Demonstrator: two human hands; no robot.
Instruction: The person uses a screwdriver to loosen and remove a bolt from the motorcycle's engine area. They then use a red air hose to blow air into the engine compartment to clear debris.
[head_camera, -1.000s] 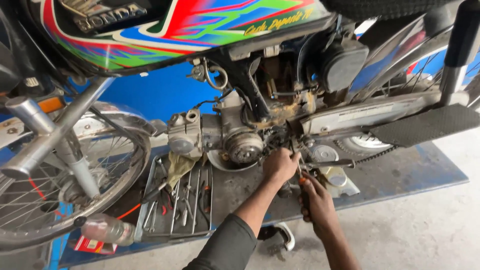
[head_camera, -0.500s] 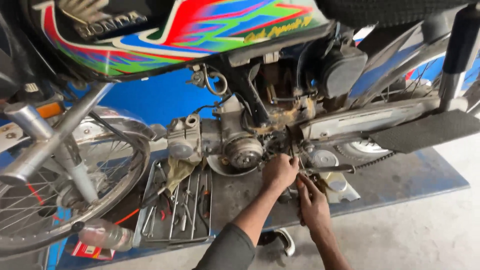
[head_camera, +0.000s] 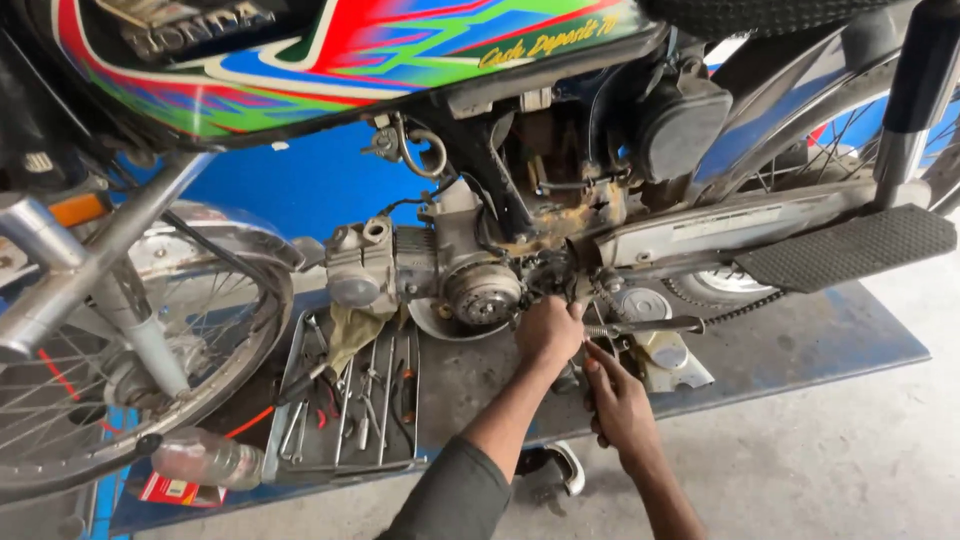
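A motorcycle with a multicoloured fuel tank (head_camera: 330, 60) stands on a blue platform (head_camera: 830, 350). Its grey engine (head_camera: 430, 275) has an exposed round part (head_camera: 483, 295) on the side. My left hand (head_camera: 548, 330) is closed around something at the engine's rear lower edge, just right of that round part; what it grips is hidden. My right hand (head_camera: 615, 395) sits just below and to the right, fingers curled around a thin dark tool that points up toward the engine. A foot peg (head_camera: 650, 326) sticks out beside both hands.
A metal tray (head_camera: 350, 400) with several hand tools and a rag lies under the engine. The front wheel (head_camera: 130, 340) is at left, a plastic bottle (head_camera: 205, 458) near it. The black footrest (head_camera: 850, 245) and chain are at right. A shoe (head_camera: 555, 468) rests on the concrete floor.
Both hands have stayed at the engine's rear lower edge with small shifts. The view has moved slightly.
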